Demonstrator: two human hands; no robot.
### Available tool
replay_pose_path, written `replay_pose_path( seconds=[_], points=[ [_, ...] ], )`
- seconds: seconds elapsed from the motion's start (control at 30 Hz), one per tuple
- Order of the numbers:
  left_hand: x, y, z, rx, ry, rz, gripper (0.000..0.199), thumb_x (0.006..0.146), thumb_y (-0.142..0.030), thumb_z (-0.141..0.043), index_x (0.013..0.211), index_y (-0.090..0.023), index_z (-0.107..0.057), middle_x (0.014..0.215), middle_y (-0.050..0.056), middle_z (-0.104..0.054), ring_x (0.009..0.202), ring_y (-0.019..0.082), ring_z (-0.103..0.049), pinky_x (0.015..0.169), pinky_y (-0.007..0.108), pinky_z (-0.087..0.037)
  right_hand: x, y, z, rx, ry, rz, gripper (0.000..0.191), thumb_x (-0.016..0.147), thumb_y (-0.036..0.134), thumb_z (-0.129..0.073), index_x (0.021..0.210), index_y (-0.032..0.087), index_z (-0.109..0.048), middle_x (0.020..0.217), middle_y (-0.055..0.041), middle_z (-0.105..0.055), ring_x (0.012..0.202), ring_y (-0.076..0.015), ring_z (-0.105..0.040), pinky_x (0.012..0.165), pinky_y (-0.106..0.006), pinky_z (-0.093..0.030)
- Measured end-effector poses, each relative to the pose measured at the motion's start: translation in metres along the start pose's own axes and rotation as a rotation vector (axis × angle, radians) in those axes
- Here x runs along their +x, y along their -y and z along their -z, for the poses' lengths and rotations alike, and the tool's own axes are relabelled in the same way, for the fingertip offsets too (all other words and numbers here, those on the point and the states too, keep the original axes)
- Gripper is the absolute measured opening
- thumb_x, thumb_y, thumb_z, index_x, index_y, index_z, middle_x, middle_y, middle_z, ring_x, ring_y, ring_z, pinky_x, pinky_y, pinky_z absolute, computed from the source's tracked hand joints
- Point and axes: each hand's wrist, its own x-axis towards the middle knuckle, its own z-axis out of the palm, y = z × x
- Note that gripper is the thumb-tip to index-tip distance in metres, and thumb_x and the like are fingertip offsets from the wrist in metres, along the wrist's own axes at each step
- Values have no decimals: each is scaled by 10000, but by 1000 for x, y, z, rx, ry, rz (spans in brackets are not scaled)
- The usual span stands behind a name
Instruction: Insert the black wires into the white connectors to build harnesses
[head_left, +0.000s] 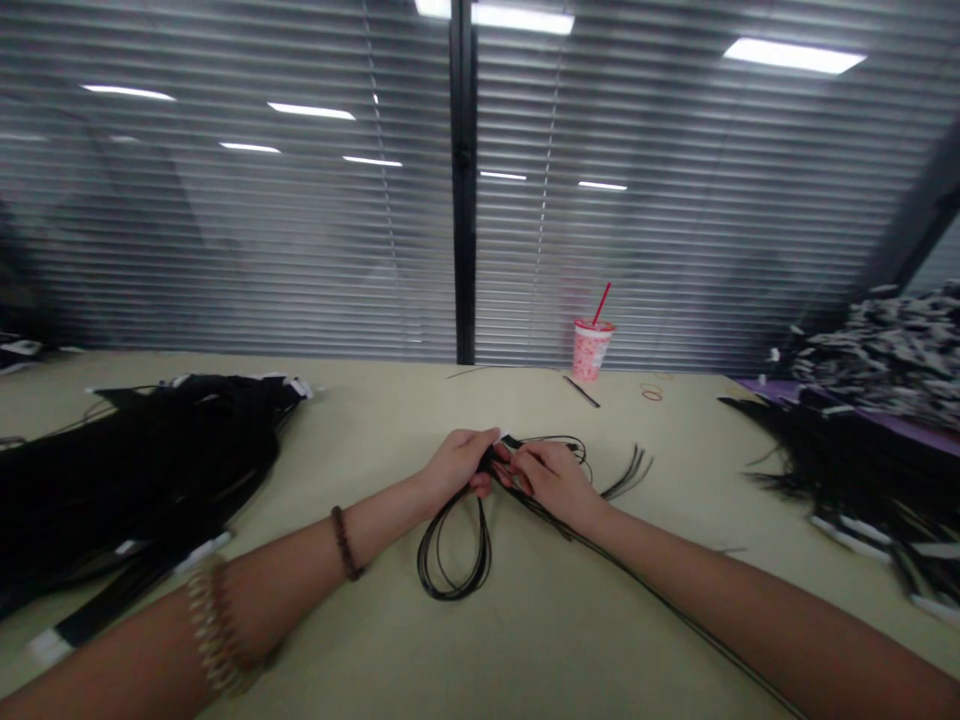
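Observation:
Near the middle of the table, my left hand (463,462) is closed round a bundle of thin black cables (456,597). A loop of the bundle hangs below that hand, and a white end shows at its fingertips. Close beside it on the right, my right hand (551,478) pinches the same cables with bent fingers. Long strands run from between the hands under the right forearm toward the lower right. Several loose cable ends stick out past the right wrist. The exact hold of the right fingertips is too small to make out.
On the left lies a large pile of black cables (217,430) with white ends. More black cables (847,460) lie on the right, before a black-and-white heap (892,345). A pink cup (590,350) with a red straw, a thin black stick (582,392) and rubber bands (652,394) are behind.

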Motion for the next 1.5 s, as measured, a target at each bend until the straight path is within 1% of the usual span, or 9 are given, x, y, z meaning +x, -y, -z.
replay_pose_path(
  seconds=[0.1, 0.23, 0.33, 0.47, 0.77, 0.97, 1.13, 1.3, 1.5],
  points=[
    [0, 0, 0, 28, 21, -25, 370, 781, -410, -415, 675, -92, -570, 526, 54, -612, 294, 37, -348, 336, 190, -301, -1, 2, 1, 28, 44, -14, 324, 826, 221, -348, 562, 140, -519, 468, 18, -481, 431, -65, -419, 444, -176, -297],
    [-1, 0, 0, 45, 46, -43, 383, 786, -418, -408, 672, -95, -580, 524, 50, -612, 300, 38, -351, 342, 191, -310, -4, 0, 1, 100, 108, 33, 389, 861, 351, -314, 602, 145, -518, 489, 17, -472, 448, -72, -414, 447, -179, -304],
    [-2, 1, 0, 63, 46, -42, 372, 780, -431, -418, 659, -109, -561, 509, 42, -611, 293, 40, -346, 337, 192, -303, -5, 0, -2, 102, 97, 22, 360, 861, 334, -316, 610, 153, -500, 510, 17, -478, 452, -75, -419, 444, -179, -304],
    [-1, 3, 0, 116, 53, -39, 378, 770, -466, -420, 668, -123, -544, 487, 29, -604, 278, 42, -344, 329, 194, -296, -7, 1, -4, 8, 53, -18, 315, 848, 272, -330, 604, 156, -492, 526, 9, -489, 478, -86, -428, 469, -188, -306],
    [-2, 5, 0, 137, 76, -52, 407, 772, -495, -393, 681, -126, -540, 494, 31, -611, 278, 48, -378, 318, 181, -293, -7, 2, -3, -43, 37, 19, 266, 827, 215, -332, 594, 167, -450, 505, 25, -470, 467, -83, -420, 474, -189, -299],
    [-1, 6, 0, 168, 82, -56, 422, 761, -511, -397, 676, -125, -544, 489, 29, -614, 278, 52, -390, 303, 173, -271, -6, -7, -6, -80, -7, 49, 257, 814, 204, -338, 599, 159, -471, 514, 13, -509, 473, -86, -440, 486, -196, -312],
    [1, 7, 0, 139, 91, -59, 398, 768, -478, -403, 671, -123, -556, 487, 24, -611, 277, 55, -388, 301, 182, -286, -6, -12, -7, -84, -11, 48, 255, 815, 226, -353, 625, 154, -507, 509, 8, -528, 462, -86, -443, 473, -194, -307],
    [1, 6, 1, 144, 91, -64, 397, 775, -466, -403, 654, -119, -553, 495, 31, -611, 280, 53, -387, 307, 178, -308, -6, -9, -6, -99, -15, 69, 290, 831, 289, -366, 629, 151, -522, 522, 2, -535, 477, -90, -450, 485, -199, -312],
    [3, 8, 3, 128, 110, -79, 409, 781, -470, -390, 661, -115, -553, 507, 39, -613, 279, 42, -354, 310, 173, -319, -5, -6, -6, -79, -3, 59, 295, 834, 295, -369, 622, 150, -515, 539, 1, -544, 489, -88, -462, 497, -196, -323]
  ],
)
